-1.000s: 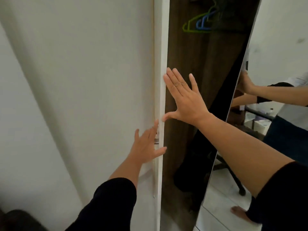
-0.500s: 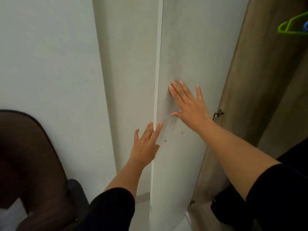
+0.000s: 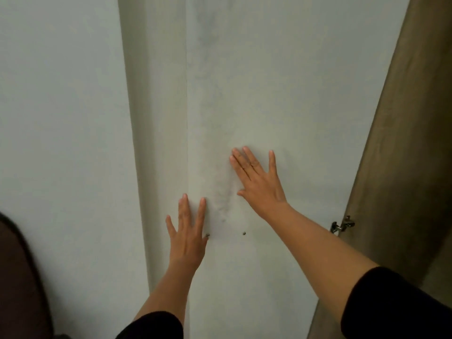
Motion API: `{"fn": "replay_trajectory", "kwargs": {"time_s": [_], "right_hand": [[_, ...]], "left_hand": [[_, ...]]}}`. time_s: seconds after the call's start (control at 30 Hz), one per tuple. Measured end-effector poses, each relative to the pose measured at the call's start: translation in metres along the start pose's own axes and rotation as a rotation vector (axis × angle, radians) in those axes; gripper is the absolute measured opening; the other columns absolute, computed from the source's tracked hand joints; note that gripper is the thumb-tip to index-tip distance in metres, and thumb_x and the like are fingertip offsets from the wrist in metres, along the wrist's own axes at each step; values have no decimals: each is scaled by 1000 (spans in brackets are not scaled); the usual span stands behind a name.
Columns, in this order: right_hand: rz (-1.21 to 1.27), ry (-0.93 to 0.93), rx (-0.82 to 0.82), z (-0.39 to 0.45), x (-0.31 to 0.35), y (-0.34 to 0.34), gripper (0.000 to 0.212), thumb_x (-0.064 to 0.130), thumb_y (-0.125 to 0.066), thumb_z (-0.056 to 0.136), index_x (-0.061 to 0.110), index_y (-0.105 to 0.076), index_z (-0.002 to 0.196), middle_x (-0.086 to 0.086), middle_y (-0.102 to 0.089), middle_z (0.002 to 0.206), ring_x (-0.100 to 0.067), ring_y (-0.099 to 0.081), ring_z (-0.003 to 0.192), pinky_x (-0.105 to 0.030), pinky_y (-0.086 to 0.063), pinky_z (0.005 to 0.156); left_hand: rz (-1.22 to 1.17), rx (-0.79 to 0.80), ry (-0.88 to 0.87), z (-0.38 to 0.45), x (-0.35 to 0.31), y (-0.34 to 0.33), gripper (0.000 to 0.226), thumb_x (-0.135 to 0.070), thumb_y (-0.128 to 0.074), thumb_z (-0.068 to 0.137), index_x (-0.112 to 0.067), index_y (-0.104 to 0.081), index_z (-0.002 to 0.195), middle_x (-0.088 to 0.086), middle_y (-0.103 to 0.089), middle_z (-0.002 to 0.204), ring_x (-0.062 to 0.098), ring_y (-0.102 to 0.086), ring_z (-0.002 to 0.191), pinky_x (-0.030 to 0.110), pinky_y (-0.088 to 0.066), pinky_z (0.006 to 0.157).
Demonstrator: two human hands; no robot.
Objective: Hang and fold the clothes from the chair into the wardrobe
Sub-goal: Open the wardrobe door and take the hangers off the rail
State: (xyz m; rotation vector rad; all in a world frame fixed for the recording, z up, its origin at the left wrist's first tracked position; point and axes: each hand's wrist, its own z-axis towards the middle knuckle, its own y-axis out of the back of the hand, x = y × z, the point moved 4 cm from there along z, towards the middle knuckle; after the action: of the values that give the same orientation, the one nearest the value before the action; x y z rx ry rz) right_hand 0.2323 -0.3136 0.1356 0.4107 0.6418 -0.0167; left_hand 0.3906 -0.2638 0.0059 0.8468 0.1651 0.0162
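A dark chair (image 3: 17,277) edged the lower left corner. The left hand (image 3: 189,237) lay flat, fingers straight, on the white wardrobe door (image 3: 281,94) by its edge; the right hand (image 3: 260,182) pressed flat higher up (fingers spread). A metal hinge (image 3: 341,225) showed beside the brown wardrobe interior (image 3: 403,167).

My sleeves (image 3: 391,307) are black. The door (image 3: 281,94) is off-white with grey smudges; the wardrobe side (image 3: 411,143) is brown wood-grain.
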Motion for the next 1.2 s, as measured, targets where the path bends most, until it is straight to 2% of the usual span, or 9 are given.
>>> {"fn": "replay_trajectory", "kwargs": {"time_s": [0.17,0.3,0.43,0.53,0.63,0.8,0.93,1.03,1.2], "right_hand": [[-14,3,76,13,-4,-30,98,62,-62,74,15,-14,146,3,-22,156,-16,-18,145,-62,5,106],[-9,50,148,21,-3,-40,87,58,-46,88,17,4,145,4,0,158,-17,11,142,-64,17,101],[0,-1,134,20,-7,-46,89,55,-58,83,16,-9,147,4,-13,158,-18,-10,146,-63,8,106],[14,3,75,15,-9,-45,88,53,-66,77,17,-26,146,4,-26,155,-16,-22,144,-62,-3,108],[-10,-36,47,16,-25,-34,81,52,-68,75,17,-39,143,4,-36,151,-15,-29,141,-61,-5,108],[-91,-162,123,15,-79,-9,72,52,-56,84,16,-37,144,2,-35,152,-16,-28,142,-61,-11,107],[-143,-278,205,5,-140,26,68,48,-47,92,14,-26,148,0,-24,156,-19,-17,146,-64,-5,110],[-128,-315,257,-4,-188,56,66,42,-35,98,13,-7,151,-1,-4,160,-20,3,147,-60,12,107],[-273,-463,250,-25,-268,105,66,43,-36,98,14,-10,151,1,-6,160,-19,2,147,-63,5,110]], "left_hand": [[-30,21,13,42,-5,-19,120,-30,-83,65,-22,1,150,9,10,157,27,-2,145,61,-19,107],[-31,10,-47,70,-11,-26,122,-37,-81,66,-19,7,149,3,18,156,24,5,145,60,-17,108],[-54,-28,-66,73,-14,-30,109,-41,-75,70,-10,-8,150,13,-1,158,28,-3,145,63,-19,104],[-57,-34,-84,70,-14,-34,80,-54,-36,90,-8,-12,150,16,-7,158,30,-6,145,69,-20,102],[-81,-19,-65,71,-21,-33,75,-55,-5,94,-6,-9,150,15,-5,158,29,-5,146,70,-15,103],[-139,-108,-256,99,-67,-4,72,-45,-27,88,-14,-9,151,9,-4,159,22,2,147,68,-12,105],[-176,-138,-399,132,-124,25,72,-43,-27,88,-12,-9,150,6,-12,158,21,-7,146,67,-11,106],[-245,-175,-462,155,-174,50,72,-44,-26,89,-10,-10,150,6,-14,158,20,-7,145,65,-5,108],[-355,-236,-541,184,-260,103,69,-44,-26,96,-14,5,149,3,3,159,19,6,146,61,2,111]]}}
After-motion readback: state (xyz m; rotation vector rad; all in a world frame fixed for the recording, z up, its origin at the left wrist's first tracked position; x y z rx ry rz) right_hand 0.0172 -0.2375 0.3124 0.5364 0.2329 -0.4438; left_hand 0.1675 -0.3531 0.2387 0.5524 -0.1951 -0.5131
